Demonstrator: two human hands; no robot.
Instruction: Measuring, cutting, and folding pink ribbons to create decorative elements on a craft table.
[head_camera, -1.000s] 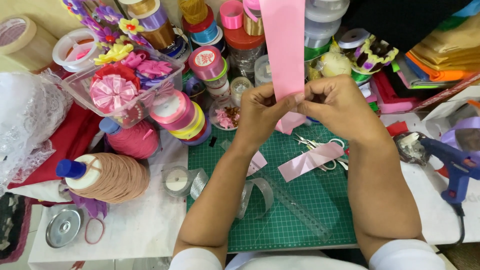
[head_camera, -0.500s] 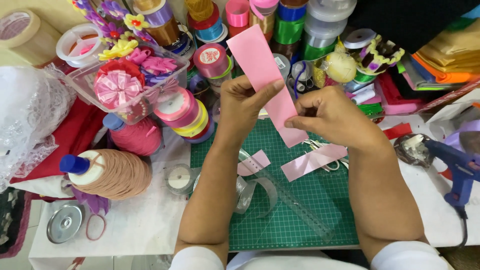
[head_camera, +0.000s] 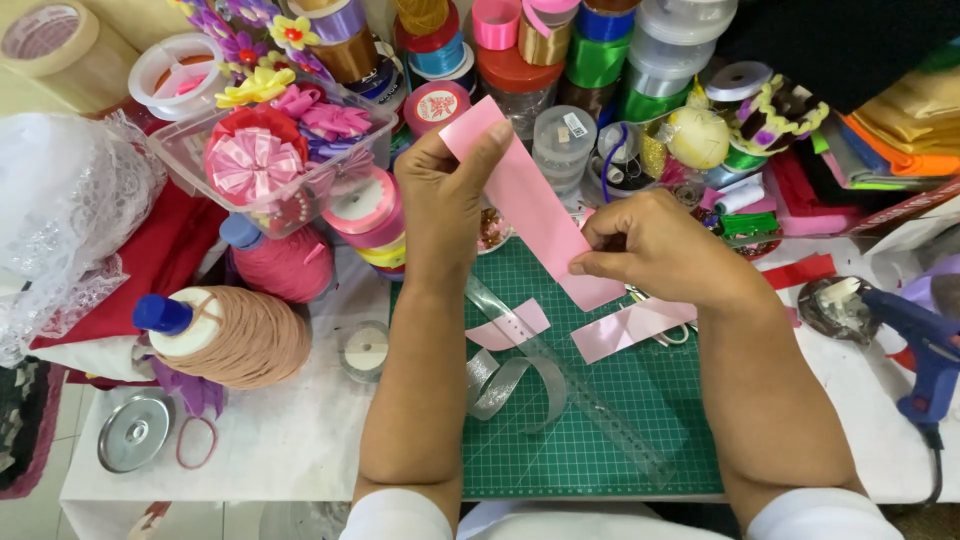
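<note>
- The scissors (head_camera: 655, 325) lie mostly hidden under the right hand (head_camera: 660, 250) and a cut pink strip (head_camera: 630, 330).
- At three o'clock the blue glue gun (head_camera: 925, 350) is cut off by the frame edge.
- At ten o'clock the tape roll (head_camera: 45, 35) runs out of frame.
- The left hand (head_camera: 445, 200) covers the pink ribbon (head_camera: 530, 205) at its upper end.

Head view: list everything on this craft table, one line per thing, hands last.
pink ribbon strip: one, held between both hands
cut pink ribbon pieces: two, on mat
cutting mat: one, green, centre
clear ruler: one, across mat
silver ribbon loop: one, mat's left edge
thread cones: two, tan and pink, left
glue gun: one, blue, right
ribbon spools: many, mixed colours, back
flower box: one, clear, back left
left hand: top end
right hand: lower end
</note>
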